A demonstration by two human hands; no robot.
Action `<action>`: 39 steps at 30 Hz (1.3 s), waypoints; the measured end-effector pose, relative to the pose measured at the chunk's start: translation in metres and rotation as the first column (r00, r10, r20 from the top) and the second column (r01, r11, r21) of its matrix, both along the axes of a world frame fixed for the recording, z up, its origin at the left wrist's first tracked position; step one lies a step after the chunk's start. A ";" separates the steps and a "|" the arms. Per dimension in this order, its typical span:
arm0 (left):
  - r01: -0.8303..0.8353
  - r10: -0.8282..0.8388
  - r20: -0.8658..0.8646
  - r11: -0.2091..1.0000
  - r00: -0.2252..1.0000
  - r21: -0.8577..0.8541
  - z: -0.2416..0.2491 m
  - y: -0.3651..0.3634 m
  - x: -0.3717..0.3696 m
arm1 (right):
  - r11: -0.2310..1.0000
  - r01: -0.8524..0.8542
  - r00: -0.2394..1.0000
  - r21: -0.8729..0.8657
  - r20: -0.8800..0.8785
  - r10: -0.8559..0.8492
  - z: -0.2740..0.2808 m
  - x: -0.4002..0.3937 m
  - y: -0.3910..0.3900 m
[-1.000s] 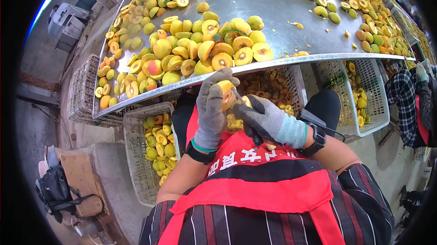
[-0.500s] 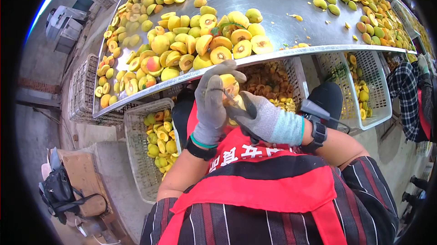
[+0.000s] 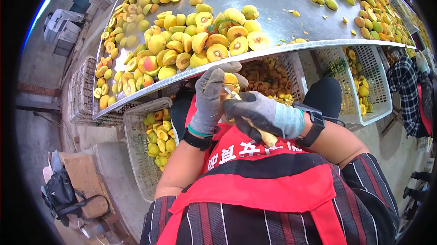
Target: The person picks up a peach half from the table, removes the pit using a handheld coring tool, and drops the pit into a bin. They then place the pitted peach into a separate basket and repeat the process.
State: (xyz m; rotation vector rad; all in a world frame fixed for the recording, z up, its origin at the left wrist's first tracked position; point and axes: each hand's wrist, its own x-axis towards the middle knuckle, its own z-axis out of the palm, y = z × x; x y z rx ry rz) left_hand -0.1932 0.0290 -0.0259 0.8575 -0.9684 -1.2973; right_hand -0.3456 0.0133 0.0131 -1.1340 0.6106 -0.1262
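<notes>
My left hand (image 3: 210, 97), in a grey glove, is wrapped round a yellow halved fruit (image 3: 231, 81) just below the table edge. My right hand (image 3: 257, 113), gloved in grey and light blue, grips a small tool with a pale handle (image 3: 263, 135). The tool's metal tip (image 3: 231, 93) touches or lies close against the fruit; the exact contact is hidden by the fingers. Beyond my hands, a pile of halved yellow fruit (image 3: 217, 52) lies along the rim of the metal table (image 3: 282, 20).
A crate of fruit pieces (image 3: 148, 150) stands at the lower left. Under the table is a crate of brownish scraps (image 3: 268, 81); another white crate (image 3: 375, 85) stands to its right. A co-worker's checkered sleeve (image 3: 403, 95) shows at far right. A black bag (image 3: 59, 186) lies at left.
My right hand has turned, bringing the tool's pale handle into view below it. The fruit remains in my left hand, and the view has shifted slightly.
</notes>
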 end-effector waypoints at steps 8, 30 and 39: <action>-0.176 0.172 -0.122 0.984 0.978 -0.026 -0.004 -0.009 -0.024 | 0.603 -0.135 0.924 0.787 0.319 -0.210 -0.024 -0.013 -0.009; -0.438 0.223 0.815 0.898 0.535 0.042 0.026 0.022 0.121 | 0.870 0.320 0.935 0.376 0.021 -0.353 -0.051 -0.076 -0.013; 0.157 0.066 0.952 0.987 -0.298 -0.020 0.001 -0.122 0.040 | 0.872 0.390 0.908 0.297 0.034 -0.418 -0.047 -0.079 -0.008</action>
